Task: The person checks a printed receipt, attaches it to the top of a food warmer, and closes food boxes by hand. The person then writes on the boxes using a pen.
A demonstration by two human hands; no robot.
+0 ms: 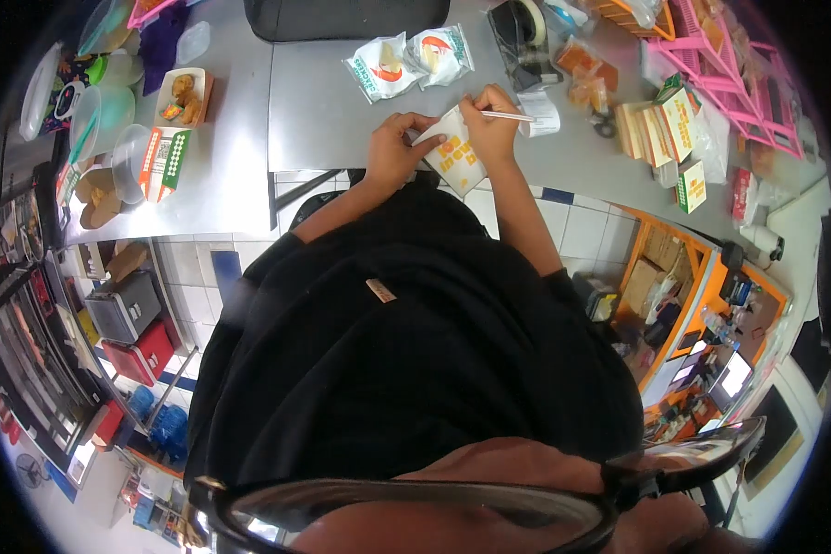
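My left hand [397,150] grips the left edge of a white paper food packet [456,162] with orange lettering, thumb laid along its side. A slim white pen [512,116] sticks out to the right of my right hand [493,125], whose fingers are closed round it at the packet's upper right edge. The pen's tip is hidden by the fingers. Just beyond my hands, two wrapped packets, one on the left [383,66] and one on the right [441,55], lie on the steel table [323,92].
To the left stand a paper tray of fried food [183,100], a green-checked carton [166,162] and clear plastic tubs [111,120]. On the right are a tape dispenser [524,46], a curling paper slip [539,113], stacked printed cartons [660,129] and pink baskets [739,83].
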